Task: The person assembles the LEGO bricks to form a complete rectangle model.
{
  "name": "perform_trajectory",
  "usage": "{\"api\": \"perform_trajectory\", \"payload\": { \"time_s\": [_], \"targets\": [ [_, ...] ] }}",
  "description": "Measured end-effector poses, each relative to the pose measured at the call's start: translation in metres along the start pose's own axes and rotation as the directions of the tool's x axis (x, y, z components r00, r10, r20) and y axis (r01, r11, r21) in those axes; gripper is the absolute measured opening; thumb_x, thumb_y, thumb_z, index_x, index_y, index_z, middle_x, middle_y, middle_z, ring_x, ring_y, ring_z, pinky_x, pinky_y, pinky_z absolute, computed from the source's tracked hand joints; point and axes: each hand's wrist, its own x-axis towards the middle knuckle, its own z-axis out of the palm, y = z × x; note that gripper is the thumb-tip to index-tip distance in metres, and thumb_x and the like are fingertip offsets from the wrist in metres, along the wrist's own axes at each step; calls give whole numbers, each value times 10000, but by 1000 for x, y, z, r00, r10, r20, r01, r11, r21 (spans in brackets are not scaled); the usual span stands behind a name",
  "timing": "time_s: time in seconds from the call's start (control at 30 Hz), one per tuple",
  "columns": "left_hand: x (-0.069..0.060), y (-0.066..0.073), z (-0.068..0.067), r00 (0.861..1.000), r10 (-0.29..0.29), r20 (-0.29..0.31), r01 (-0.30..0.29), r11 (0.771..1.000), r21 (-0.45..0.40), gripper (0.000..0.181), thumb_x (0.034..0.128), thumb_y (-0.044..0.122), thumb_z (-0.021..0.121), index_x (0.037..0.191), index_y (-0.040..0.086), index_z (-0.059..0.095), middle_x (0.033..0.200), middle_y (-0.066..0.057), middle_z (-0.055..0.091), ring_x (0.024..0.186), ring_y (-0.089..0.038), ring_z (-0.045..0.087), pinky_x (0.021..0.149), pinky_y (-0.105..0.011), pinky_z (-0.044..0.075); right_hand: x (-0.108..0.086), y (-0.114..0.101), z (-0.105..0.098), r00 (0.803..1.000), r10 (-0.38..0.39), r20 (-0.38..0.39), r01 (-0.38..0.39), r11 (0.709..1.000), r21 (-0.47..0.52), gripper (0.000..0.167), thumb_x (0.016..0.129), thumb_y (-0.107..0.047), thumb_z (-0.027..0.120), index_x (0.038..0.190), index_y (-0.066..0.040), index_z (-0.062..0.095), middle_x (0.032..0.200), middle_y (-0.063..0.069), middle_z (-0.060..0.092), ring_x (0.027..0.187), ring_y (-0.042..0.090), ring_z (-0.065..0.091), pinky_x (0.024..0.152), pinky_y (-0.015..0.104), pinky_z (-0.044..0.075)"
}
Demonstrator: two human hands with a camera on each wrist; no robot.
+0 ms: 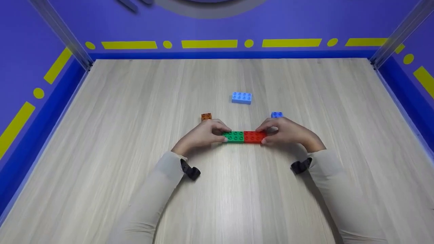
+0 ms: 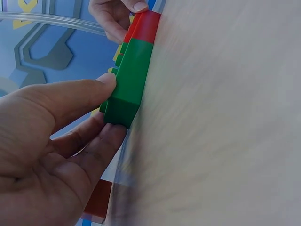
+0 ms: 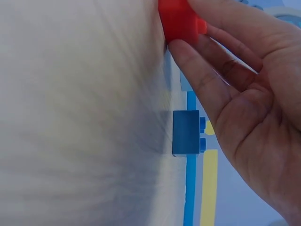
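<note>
A green building brick (image 1: 235, 136) and a red building brick (image 1: 253, 137) stand end to end on the table, their short sides touching, studs upward. My left hand (image 1: 206, 133) pinches the green brick at its left end, thumb on the near side and fingers on the far side. At the opposite end, my right hand (image 1: 288, 132) pinches the red brick (image 3: 181, 21) the same way. Beyond the left hand lies a small brown brick (image 1: 206, 116), partly covered by it. A small blue brick (image 1: 276, 114) sits just past the right hand.
Farther back on the wooden table (image 1: 142, 101) is a light blue brick (image 1: 241, 98) with two rows of studs. Purple-blue walls with yellow marks (image 1: 209, 43) border the table at the back and both sides. Each wrist wears a black camera.
</note>
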Motion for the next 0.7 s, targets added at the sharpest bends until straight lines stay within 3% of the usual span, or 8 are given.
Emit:
{"api": "perform_trajectory", "payload": {
  "time_s": [0.23,0.7],
  "targets": [
    [0,0,0,1000,-28,-3,28,999,-19,315,857,95,710,1171,73,698,1166,-55,656,1103,-179,579,993,-337,452,1,-2,0,1000,10,4,-10,1000,0,347,778,-159,800,1114,-111,725,1094,48,685,1049,213,586,955,433,468],
    [-1,-1,1,999,-32,-12,32,999,-18,332,851,97,714,1183,90,695,1161,-43,662,1107,-168,573,991,-322,450,4,-11,-7,993,80,87,-76,996,-40,401,772,-178,805,1155,-126,699,1143,62,662,1077,241,579,960,474,466]
  ]
}}
